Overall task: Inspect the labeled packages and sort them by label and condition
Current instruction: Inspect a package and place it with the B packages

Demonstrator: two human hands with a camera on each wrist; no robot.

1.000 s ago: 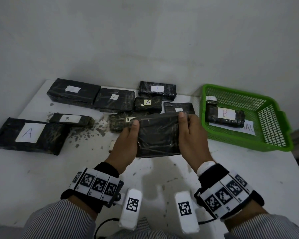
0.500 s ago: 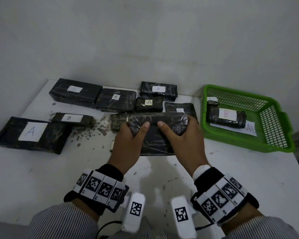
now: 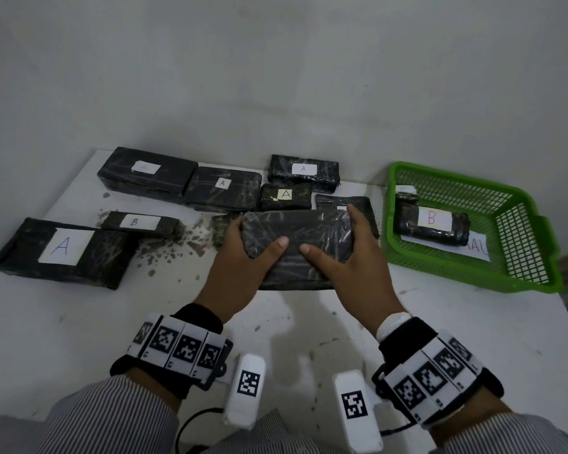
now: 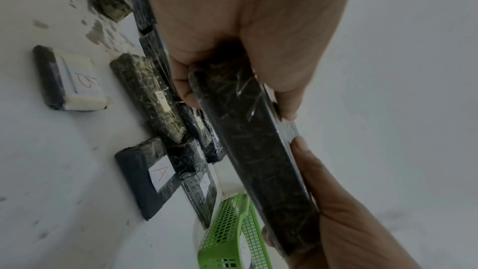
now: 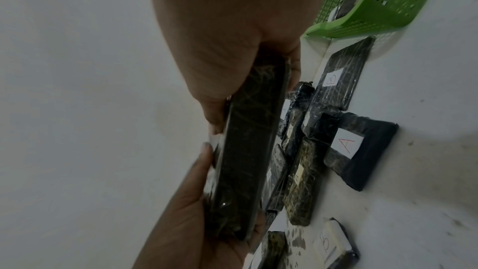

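Note:
Both hands hold one black film-wrapped package (image 3: pixel 295 253) above the white table (image 3: pixel 79 322). My left hand (image 3: pixel 250 257) grips its left end and my right hand (image 3: pixel 345 250) its right end, thumbs on the near face, fingers curled over the far edge. No label shows on the face toward me. In the left wrist view the package (image 4: pixel 253 150) appears edge-on between my left hand (image 4: pixel 232 28) and right hand (image 4: pixel 336 212). The right wrist view shows the package (image 5: pixel 245 161) the same way. A green basket (image 3: pixel 522 267) at the right holds a package marked B (image 3: pixel 430 221).
Several black packages lie beyond my hands: a large A (image 3: pixel 63 250) at the left, a thin B (image 3: pixel 138 222), three more A packages (image 3: pixel 222 185) (image 3: pixel 286 194) (image 3: pixel 304 170). Dark crumbs (image 3: pixel 184 244) litter the table. A grey wall stands behind.
The package has been tipped and turned in my hands. One second ago I held it by its sides; now my thumbs lie across its near face. Hands shifted slightly toward each other.

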